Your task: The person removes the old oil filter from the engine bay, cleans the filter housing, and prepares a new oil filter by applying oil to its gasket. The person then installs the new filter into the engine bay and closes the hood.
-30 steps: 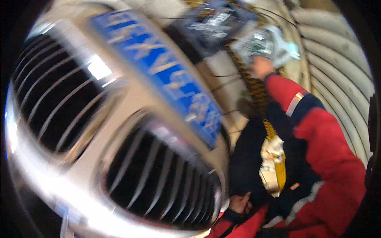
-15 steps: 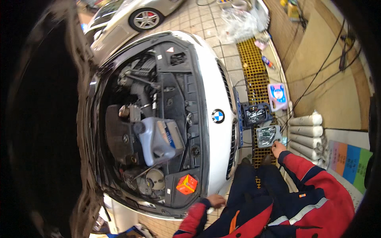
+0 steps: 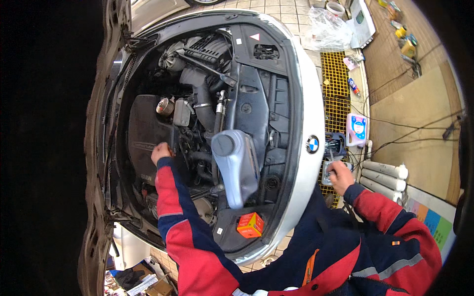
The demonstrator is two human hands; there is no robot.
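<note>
My left hand is over the dark engine cover in the open engine bay, fingers curled down. What they grip, if anything, is hidden. My right hand is raised beyond the car's front edge, over a grey tool case. Its fingers are closed on a slim metal tool whose exact kind is too small to tell. Between my hands, a blue-grey jug with a dark cap rests at the front of the bay. Nearer me sits an orange-red box.
The raised hood borders the left. Beyond the white front bumper, a yellow grating carries a dark tool case and a pink jug. White tubes lie by the wall, with cables hanging there. A clear plastic bag lies farther off.
My left hand has gone from beside the bumper to the engine cover. The right hand has lifted from the grey case with a slim metal tool. The view has shifted closer over the engine.
</note>
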